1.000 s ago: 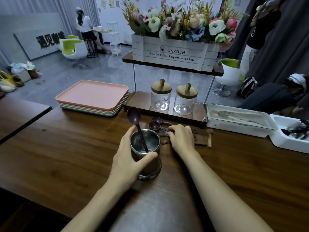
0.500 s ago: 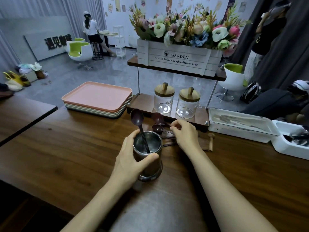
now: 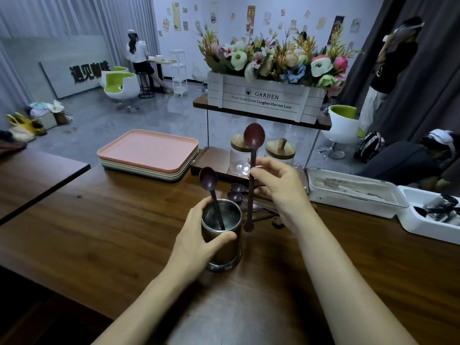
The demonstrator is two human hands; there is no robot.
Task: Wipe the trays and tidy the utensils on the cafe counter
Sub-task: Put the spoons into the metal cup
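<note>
Behind, crate [image 3: 263, 100] reads "GARDEN"; right hand [image 3: 278, 185] pinches spoon [image 3: 254, 138].

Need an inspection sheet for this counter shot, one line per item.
Surface: dark wooden counter.
Job's things: metal cup holds one dark spoon; second spoon held upright beside it; loose spoons lie behind the cup; tray stack at back left.
Clutter: white cutlery boxes at right; glass jars on the rack.
Hands: left hand grips the cup; right hand pinches the second spoon's handle.
Cables: nothing seen.
Surroundings: flower box on the rack's top shelf; seated person far back.
</note>
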